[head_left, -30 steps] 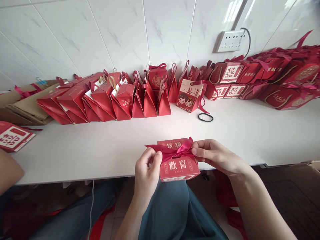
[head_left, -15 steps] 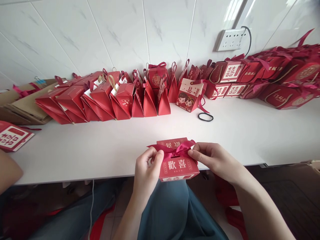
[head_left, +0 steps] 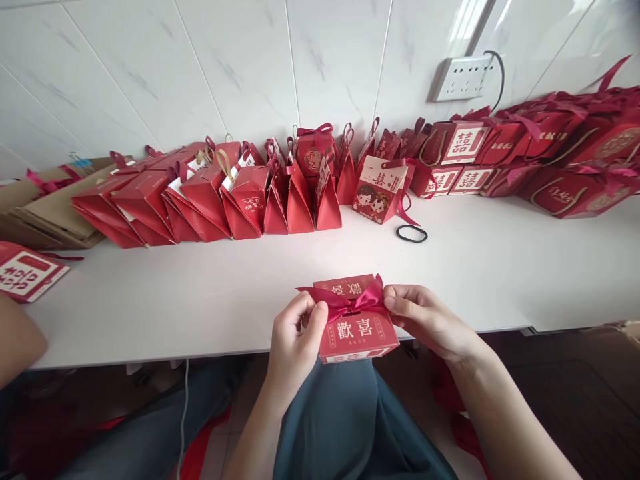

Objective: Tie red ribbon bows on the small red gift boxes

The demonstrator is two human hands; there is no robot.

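Red gift box [head_left: 356, 331] sits at the tabletop [head_left: 200, 293] edge. Left hand [head_left: 293, 340] and right hand [head_left: 425, 319] each pinch its satin ribbon [head_left: 350, 303], both grips clenched on the bow's ends

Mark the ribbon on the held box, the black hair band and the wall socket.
ribbon [head_left: 353, 305], head view, its middle knot.
black hair band [head_left: 399, 233], head view, its left edge.
wall socket [head_left: 460, 79], head view, its front face.
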